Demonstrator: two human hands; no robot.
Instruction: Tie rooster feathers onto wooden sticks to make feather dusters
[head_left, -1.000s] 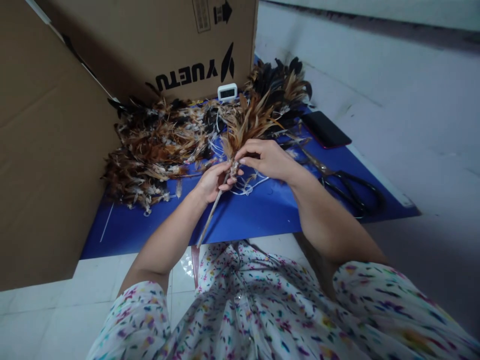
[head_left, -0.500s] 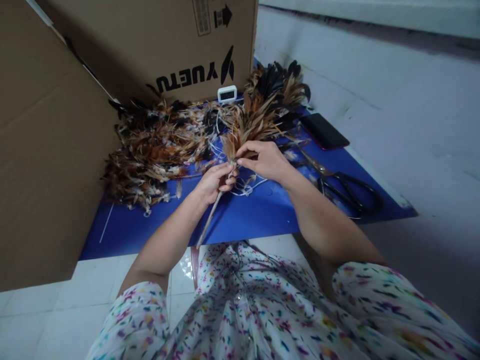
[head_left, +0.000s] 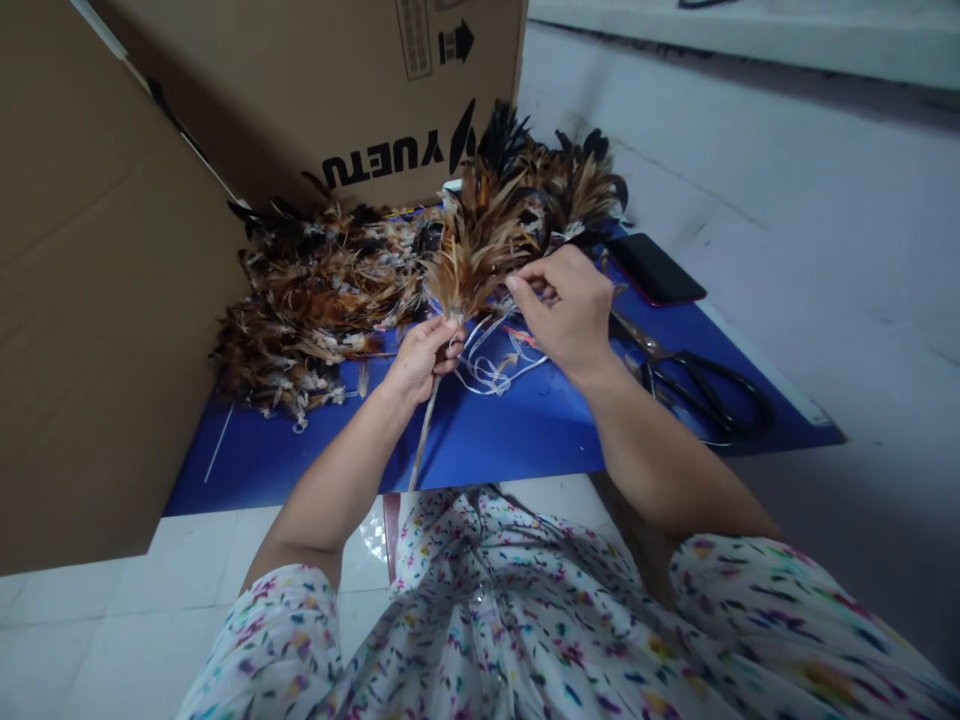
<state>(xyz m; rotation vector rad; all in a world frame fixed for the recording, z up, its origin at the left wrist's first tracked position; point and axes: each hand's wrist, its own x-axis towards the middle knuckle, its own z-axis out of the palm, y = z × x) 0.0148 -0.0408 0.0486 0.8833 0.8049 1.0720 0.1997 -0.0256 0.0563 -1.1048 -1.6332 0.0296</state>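
Note:
My left hand (head_left: 422,358) is closed round a thin wooden stick (head_left: 421,448) whose upper end carries a tuft of brown feathers (head_left: 471,258). The stick slants down toward my lap. My right hand (head_left: 566,312) is just right of the tuft, its fingers pinched on a thin white string (head_left: 491,345) that runs to the base of the feathers. Loose loops of the same string lie on the blue mat (head_left: 510,430) under both hands.
A heap of brown and black feathers (head_left: 315,300) lies at the left on the mat. Big black scissors (head_left: 701,385) and a dark phone (head_left: 654,268) lie to the right. A cardboard box (head_left: 337,90) stands behind, a cardboard sheet (head_left: 90,300) at the left.
My right hand has moved up and to the right, away from the stick, drawing the string out. The feather tuft has tilted more upright. My left hand keeps its hold.

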